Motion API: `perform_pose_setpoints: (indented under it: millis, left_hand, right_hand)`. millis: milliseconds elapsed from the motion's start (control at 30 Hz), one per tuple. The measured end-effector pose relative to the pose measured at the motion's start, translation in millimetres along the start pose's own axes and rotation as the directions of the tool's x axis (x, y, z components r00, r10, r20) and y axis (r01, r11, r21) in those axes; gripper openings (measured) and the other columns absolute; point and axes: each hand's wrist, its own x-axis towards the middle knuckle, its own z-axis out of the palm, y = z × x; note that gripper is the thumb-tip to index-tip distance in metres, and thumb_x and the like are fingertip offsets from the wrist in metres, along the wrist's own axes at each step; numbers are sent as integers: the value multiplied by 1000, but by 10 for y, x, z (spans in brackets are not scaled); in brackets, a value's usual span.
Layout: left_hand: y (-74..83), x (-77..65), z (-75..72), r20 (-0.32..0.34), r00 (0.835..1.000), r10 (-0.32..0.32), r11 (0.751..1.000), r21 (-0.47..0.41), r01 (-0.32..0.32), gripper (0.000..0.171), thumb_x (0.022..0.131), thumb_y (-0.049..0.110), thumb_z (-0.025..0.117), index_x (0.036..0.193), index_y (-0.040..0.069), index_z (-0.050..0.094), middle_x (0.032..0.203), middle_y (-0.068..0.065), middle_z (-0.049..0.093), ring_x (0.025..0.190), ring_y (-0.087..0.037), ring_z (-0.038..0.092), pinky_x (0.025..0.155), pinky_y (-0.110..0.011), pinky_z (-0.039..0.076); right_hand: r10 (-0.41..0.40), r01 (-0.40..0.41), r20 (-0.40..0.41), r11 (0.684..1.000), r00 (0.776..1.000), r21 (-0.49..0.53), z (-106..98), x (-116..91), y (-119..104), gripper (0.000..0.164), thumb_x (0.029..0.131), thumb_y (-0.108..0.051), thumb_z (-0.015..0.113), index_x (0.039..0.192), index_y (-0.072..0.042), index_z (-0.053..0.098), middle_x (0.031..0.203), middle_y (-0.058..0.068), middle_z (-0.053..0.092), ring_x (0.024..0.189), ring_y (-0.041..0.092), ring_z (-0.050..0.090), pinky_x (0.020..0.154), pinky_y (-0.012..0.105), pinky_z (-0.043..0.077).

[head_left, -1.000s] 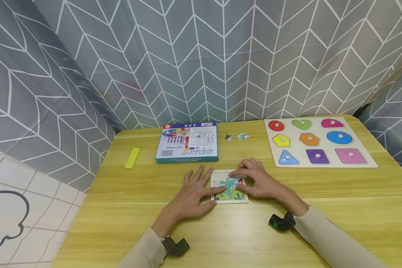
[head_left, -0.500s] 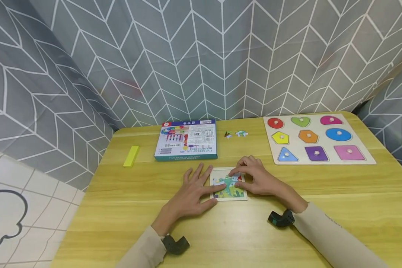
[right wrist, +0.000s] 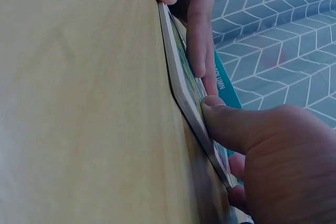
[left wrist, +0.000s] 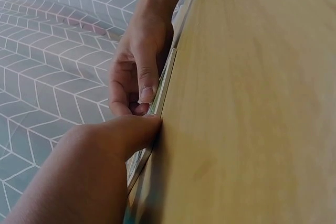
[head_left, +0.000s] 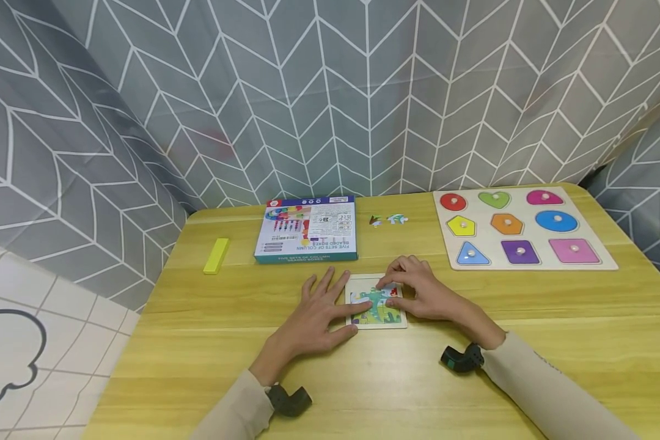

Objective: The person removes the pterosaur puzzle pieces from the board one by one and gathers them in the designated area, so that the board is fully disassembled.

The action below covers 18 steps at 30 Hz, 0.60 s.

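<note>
A small jigsaw puzzle [head_left: 382,316] with a green crocodile-like picture lies in a pale frame on the table. My left hand [head_left: 321,318] is spread at its left side. The index finger reaches over the picture, and the thumb lies at the frame's lower left corner. From the right, my right hand [head_left: 420,290] has its thumb and bent index finger on a puzzle piece at the upper right of the picture. The right thumb [right wrist: 226,119] presses down on the picture in the right wrist view. My fingers hide part of the puzzle.
Two loose puzzle pieces [head_left: 397,219] lie behind the puzzle. A beaded-boxes carton [head_left: 308,235] stands back left, with a yellow block [head_left: 216,256] farther left. At back right lies a knobbed shape board [head_left: 497,241]. A grey patterned curtain [head_left: 330,98] hangs behind the table.
Both hands stay at the puzzle with almost the same finger positions. The head view has shifted slightly; the things on the table keep their places.
</note>
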Motion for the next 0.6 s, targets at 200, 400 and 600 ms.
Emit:
perform_pose_setpoints:
  millis: [200, 400, 600]
  left_hand:
    - [-7, 3, 0, -3, 1000, 7, 1000, -7, -7, 46, 102, 55, 47, 147, 48, 49, 171, -13, 17, 158, -44, 8, 121, -69, 9]
    - [-9, 2, -4, -3, 1000, 10, 1000, -4, -10, 46, 102, 55, 47, 147, 49, 49, 171, -12, 17, 158, -44, 8, 121, -68, 9]
    - [-8, -1, -5, -1, 1000, 6, 1000, -8, -6, 45, 102, 55, 47, 147, 50, 48, 172, -12, 16, 158, -43, 7, 121, -68, 9]
  right_hand:
    - [-15, 15, -6, 1000, 1000, 10, -7, 6, -8, 23, 86, -21, 82, 108, -26, 76, 114, 0, 62, 112, 20, 49, 89, 42, 29]
    - [3, -3, 9, 1000, 1000, 19, -9, 5, -12, 23, 87, -22, 81, 109, -27, 75, 117, -2, 62, 114, 19, 48, 93, 44, 30]
    - [-15, 15, 0, 1000, 1000, 24, -10, -11, -2, 30, 87, -22, 81, 117, -25, 75, 118, -3, 62, 115, 18, 49, 95, 46, 33]
